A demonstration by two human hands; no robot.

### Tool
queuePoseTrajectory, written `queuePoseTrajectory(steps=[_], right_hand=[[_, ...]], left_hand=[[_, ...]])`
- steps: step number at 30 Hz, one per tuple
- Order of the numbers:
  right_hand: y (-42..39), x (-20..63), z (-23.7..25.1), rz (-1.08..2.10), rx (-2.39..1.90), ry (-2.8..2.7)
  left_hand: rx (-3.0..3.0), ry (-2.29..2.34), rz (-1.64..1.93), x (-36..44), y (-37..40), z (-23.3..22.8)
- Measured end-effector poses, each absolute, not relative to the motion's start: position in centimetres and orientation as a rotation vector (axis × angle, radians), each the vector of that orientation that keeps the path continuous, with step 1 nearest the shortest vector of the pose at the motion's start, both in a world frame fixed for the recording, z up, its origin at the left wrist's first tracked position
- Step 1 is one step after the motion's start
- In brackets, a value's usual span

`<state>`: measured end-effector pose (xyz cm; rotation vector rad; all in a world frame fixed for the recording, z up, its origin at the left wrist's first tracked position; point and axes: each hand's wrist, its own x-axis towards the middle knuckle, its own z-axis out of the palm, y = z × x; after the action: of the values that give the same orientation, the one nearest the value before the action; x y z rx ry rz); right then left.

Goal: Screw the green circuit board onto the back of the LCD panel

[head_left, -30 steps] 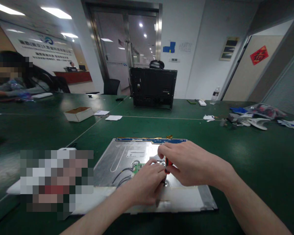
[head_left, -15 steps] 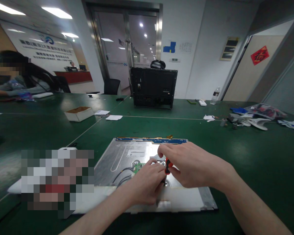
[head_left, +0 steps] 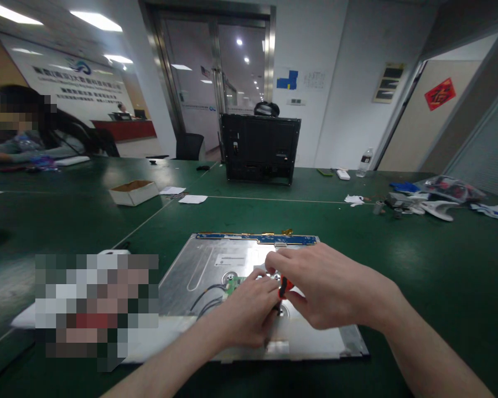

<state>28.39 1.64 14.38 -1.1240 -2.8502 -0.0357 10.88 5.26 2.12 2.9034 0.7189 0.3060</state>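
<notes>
A silver metal-backed display panel (head_left: 180,276) lies flat on the table before me, a blue circuit strip (head_left: 232,237) along its far edge. My right hand (head_left: 319,284) is closed round an orange-and-black screwdriver (head_left: 283,287), held over the panel's right middle part. Beside the screwdriver's lower end, my left hand (head_left: 249,309) bears on the panel with its fingers bent together; whatever its fingertips grip is hidden. A small green circuit board (head_left: 232,284) and dark cables (head_left: 203,296) show to the left of this hand. The screwdriver's tip cannot be made out.
Left of the panel is a pixelated blurred item (head_left: 95,304). Farther off stand a white open box (head_left: 135,194), paper slips (head_left: 193,199) and a black monitor housing (head_left: 261,149). Assorted parts (head_left: 423,204) and a bottle (head_left: 364,163) are at right. A person (head_left: 45,127) sits far left.
My right hand has shifted and turned slightly with the screwdriver, whose handle leans a little differently. The left hand and the panel stay in place.
</notes>
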Motion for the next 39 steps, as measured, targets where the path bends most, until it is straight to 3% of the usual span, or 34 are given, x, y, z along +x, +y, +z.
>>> queuePoseTrajectory(steps=[30, 39], right_hand=[[2.0, 27.8, 14.5, -0.144, -1.284, -2.798], [1.8, 28.3, 14.7, -0.056, -1.127, -2.857]], left_hand=[[2.874, 0.710, 0.263, 11.0, 5.2, 2.8], [2.877, 0.710, 0.311, 10.8, 5.2, 2.3]])
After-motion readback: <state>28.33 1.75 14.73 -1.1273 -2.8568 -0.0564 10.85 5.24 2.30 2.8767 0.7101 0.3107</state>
